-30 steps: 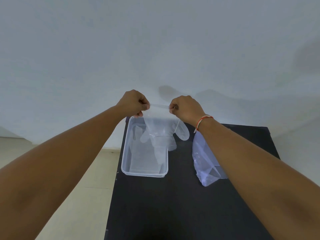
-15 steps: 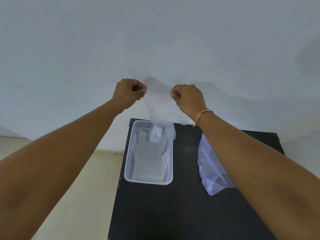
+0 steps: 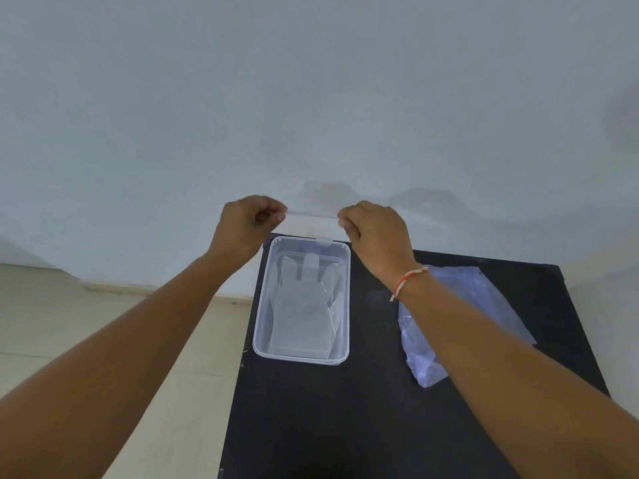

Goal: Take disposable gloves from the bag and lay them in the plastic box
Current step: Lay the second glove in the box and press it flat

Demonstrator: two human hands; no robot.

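A clear plastic box [image 3: 260,305] sits on the black table [image 3: 328,426], long side running away from me. A transparent disposable glove [image 3: 301,316] lies flat inside it, fingers pointing to the far end. Above the box's far end, my left hand [image 3: 245,229] and my right hand [image 3: 377,236] each pinch one end of another clear glove's edge [image 3: 313,214], stretched taut between them. The rest of that glove is too transparent to make out. The crumpled plastic bag [image 3: 484,299] lies right of the box, partly hidden under my right forearm.
The table's left edge runs just beside the box, with a beige floor [image 3: 121,340] below. A pale wall [image 3: 311,98] rises directly behind the table. Bare black tabletop lies between the box and the bag and in front of both.
Both hands lifted the hanging glove, then came down and spread apart, pulling its edge taut. The glove no longer dangles visibly into the box.
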